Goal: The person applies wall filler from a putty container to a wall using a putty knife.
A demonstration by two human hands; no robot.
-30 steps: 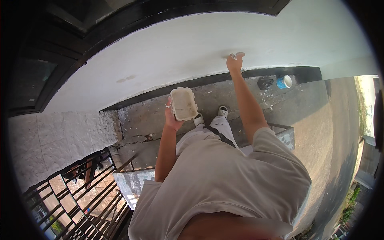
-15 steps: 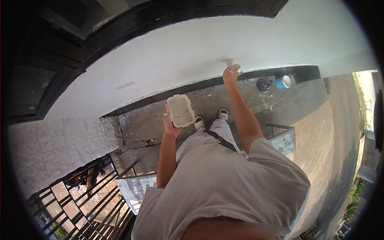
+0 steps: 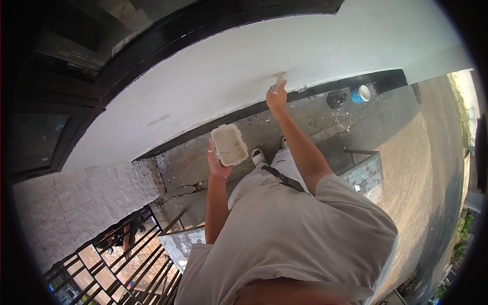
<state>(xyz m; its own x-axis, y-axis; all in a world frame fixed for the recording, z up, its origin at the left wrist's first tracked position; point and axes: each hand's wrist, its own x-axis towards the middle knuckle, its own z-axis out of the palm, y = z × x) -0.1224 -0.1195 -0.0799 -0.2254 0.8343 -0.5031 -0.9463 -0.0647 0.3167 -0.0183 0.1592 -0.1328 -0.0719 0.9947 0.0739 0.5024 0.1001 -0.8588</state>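
The container (image 3: 230,145) appears plastic and matt; the wall (image 3: 229,66), smooth and painted. The masonry (image 3: 86,203) is rough, the floor (image 3: 320,119) coarse, cracked concrete. The shirt (image 3: 290,229) is matt, creased cloth; the railing (image 3: 113,264), metal-looking; the bucket (image 3: 357,96), smooth, plastic-looking.

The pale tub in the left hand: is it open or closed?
Open: the pale tub shows its inside from above, with nothing covering it.

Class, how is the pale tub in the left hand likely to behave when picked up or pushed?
The tub is probably stiff, since its sides look straight; likely light, as the left hand alone supports it; and unlikely to roll, given its boxy shape.
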